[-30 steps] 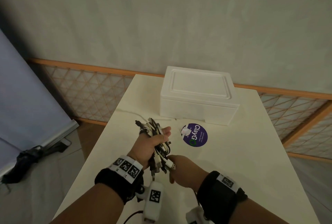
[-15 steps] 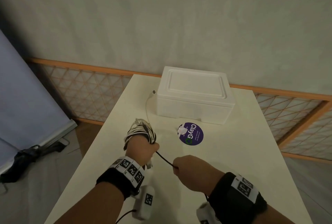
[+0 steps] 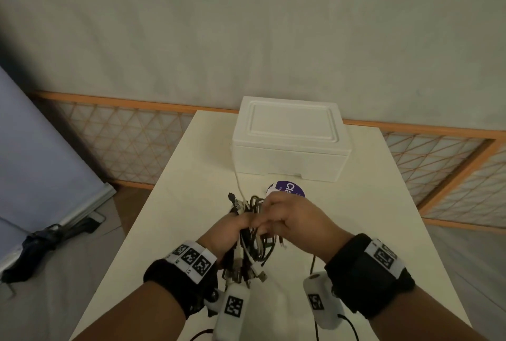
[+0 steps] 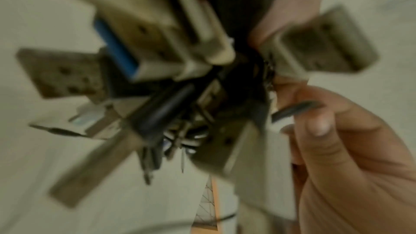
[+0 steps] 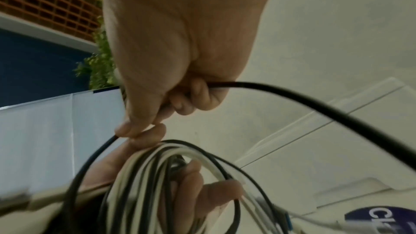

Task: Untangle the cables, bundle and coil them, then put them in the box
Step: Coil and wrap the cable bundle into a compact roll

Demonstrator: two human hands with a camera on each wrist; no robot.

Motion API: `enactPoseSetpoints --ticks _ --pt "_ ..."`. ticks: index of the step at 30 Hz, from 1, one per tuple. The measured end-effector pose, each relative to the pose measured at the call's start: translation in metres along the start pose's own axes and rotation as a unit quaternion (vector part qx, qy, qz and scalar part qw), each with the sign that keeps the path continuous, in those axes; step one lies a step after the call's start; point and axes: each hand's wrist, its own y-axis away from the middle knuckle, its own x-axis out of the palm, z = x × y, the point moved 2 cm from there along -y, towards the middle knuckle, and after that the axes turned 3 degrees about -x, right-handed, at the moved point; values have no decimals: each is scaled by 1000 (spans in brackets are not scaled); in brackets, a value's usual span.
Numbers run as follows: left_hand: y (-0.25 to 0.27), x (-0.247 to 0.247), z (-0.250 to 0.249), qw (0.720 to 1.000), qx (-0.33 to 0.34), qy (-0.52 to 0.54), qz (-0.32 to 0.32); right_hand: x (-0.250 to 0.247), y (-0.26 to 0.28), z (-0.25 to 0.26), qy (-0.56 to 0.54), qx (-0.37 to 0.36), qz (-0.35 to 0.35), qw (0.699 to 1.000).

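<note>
Winding: right hand [image 3: 294, 221] fingers pinch a black cable [image 5: 315, 102] beside the bundle [image 3: 250, 247].
Left hand [image 3: 228, 234]: fingers curled round the bundle.
Left: tying off; box [image 3: 290, 146], beyond the fingers, lid on.

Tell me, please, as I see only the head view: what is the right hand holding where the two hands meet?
Observer: In the right wrist view, the right hand pinches a single black cable between thumb and forefinger.
Operator: Is that cable inside the coil?
Observer: No, it curves down past the outside of the coil of white and black cables, which the left hand grips.
Operator: And the plugs?
Observer: The left wrist view, though blurred, shows flat metal plugs fanned out, one with a blue insert.
</note>
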Motion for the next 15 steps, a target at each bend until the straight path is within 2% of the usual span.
enactPoseSetpoints --ticks 2,6,10,15 --pt "-3 4 4 996 12 80 34 -7 -5 -1 -70 37 -56 995" --pt "-8 11 10 976 29 183 112 0 -15 1 -120 71 -84 987" --pt "-4 8 6 968 47 175 174 7 -22 -3 -221 130 -143 956" --pt "1 -2 -8 987 63 91 115 12 -39 -1 -304 154 -150 928"
